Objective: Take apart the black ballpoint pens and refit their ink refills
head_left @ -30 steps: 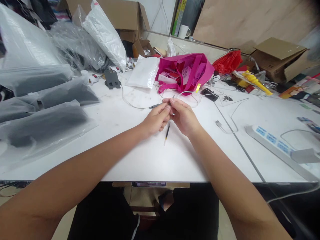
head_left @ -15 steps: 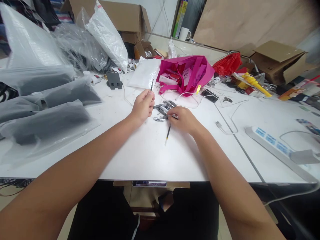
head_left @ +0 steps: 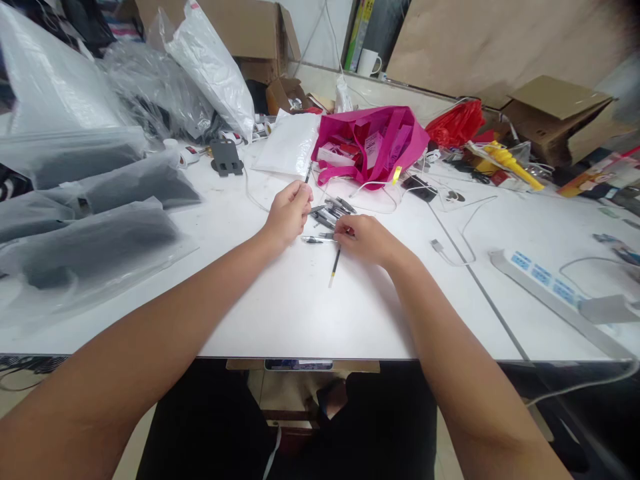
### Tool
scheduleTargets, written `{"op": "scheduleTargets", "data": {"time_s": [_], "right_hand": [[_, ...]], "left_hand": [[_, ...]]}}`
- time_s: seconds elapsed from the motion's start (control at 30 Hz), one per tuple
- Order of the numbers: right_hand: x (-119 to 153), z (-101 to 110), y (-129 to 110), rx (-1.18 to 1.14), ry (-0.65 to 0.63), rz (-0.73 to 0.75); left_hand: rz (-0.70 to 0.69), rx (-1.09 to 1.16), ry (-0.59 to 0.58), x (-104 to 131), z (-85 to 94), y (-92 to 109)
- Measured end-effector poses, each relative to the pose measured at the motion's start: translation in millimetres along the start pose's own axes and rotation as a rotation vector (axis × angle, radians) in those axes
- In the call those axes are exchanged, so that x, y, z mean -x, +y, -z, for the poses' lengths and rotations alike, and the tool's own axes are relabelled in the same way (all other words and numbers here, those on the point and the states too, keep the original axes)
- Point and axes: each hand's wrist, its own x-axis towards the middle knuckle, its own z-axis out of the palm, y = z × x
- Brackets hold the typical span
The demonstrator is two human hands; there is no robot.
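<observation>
My left hand (head_left: 289,212) is closed round a thin dark pen refill (head_left: 309,173), whose tip points up and away. Just right of it, several pens and pen parts (head_left: 330,215) lie in a loose pile on the white table (head_left: 280,313). My right hand (head_left: 363,238) rests at the near right side of the pile, fingertips pinched together at its edge; what they hold, if anything, is hidden. From below those fingers a dark refill with a yellow band and clear end (head_left: 334,268) extends toward me. A clear pen piece (head_left: 314,239) lies between the hands.
Behind the pile are a pink bag (head_left: 373,143) with boxes and a white mailer (head_left: 290,143). Frosted bags (head_left: 100,243) lie left, beside a dark phone stand (head_left: 227,158). At right are a power strip (head_left: 550,280) and cables.
The refill in my left hand has tilted slightly and its tip shows a little to the right. My right hand has barely moved at the pile's edge.
</observation>
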Motion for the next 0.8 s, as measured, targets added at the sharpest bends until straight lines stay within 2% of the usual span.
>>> {"op": "scheduleTargets", "data": {"time_s": [0.43,0.63,0.73,0.8], "right_hand": [[-4.2,-3.2,1.9,0.067,-0.032,0.060],[-7.7,-15.4,3.8,0.136,-0.010,0.066],[-7.1,-13.3,3.8,0.092,0.044,0.021],[-4.2,-4.1,3.0,-0.028,0.077,-0.030]], "left_hand": [[0.003,0.008,-0.005,3.0,-2.9,1.6],[0.001,0.006,-0.005,2.9,-4.2,0.0],[-0.004,0.007,-0.003,1.9,-3.3,-0.3],[-0.004,0.009,0.002,1.0,-2.3,-0.1]]}}
